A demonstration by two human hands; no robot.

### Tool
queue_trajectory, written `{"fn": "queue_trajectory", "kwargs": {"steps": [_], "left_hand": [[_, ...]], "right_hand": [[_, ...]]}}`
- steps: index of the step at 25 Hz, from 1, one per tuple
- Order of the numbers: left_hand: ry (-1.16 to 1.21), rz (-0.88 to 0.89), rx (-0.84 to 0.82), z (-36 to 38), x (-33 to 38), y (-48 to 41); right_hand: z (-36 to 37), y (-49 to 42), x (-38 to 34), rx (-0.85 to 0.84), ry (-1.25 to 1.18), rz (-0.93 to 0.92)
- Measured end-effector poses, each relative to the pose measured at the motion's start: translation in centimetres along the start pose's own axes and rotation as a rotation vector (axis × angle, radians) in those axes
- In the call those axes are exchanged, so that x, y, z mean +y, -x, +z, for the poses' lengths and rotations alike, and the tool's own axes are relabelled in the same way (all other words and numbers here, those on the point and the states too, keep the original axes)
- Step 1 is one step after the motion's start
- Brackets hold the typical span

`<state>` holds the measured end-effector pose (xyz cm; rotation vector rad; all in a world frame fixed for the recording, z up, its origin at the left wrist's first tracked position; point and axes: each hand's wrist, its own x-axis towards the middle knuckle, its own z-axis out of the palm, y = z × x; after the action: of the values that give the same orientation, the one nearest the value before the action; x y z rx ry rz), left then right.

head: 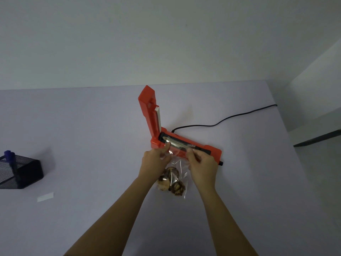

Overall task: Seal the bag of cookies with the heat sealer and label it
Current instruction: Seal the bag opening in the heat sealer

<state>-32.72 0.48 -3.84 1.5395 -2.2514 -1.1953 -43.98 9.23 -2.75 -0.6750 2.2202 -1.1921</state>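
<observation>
Clear plastic bag mouth being laid across the open heat sealer's bar.

Clear film of the bag of cookies [173, 179] was pinched at its mouth by the left hand [154, 159] and the right hand [201, 164], its top edge laid on the base of the orange heat sealer [184, 146], whose lid was raised; the cookies lay just in front of the sealer. The film would best be drawn flat and wrinkle-free before the lid was lowered. A white label [45, 197] and a mesh pen holder [18, 172] sat well left of the sealer on the table [92, 135].
</observation>
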Motion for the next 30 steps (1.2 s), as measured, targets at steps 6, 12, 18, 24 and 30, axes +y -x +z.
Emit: {"fn": "queue_trajectory", "kwargs": {"steps": [6,12,18,24,30], "left_hand": [[0.072,0.008,-0.009,-0.1,-0.7,0.1],[0.079,-0.003,0.043,0.4,-1.7,0.0],[0.060,0.005,0.041,0.5,-1.6,-0.2],[0.087,0.037,0.116,0.6,-2.4,-0.3],[0.067,0.048,0.093,1.2,-2.8,-0.5]], "right_hand": [[0.1,0.1,-0.2,-0.003,-0.033,-0.028],[0.4,0.3,-0.4,-0.029,-0.036,-0.077],[0.4,0.6,-0.8,-0.066,0.007,-0.204],[0.2,0.7,-0.2,-0.063,-0.025,-0.223],[0.3,1.2,-0.7,-0.074,0.065,-0.465]]}}
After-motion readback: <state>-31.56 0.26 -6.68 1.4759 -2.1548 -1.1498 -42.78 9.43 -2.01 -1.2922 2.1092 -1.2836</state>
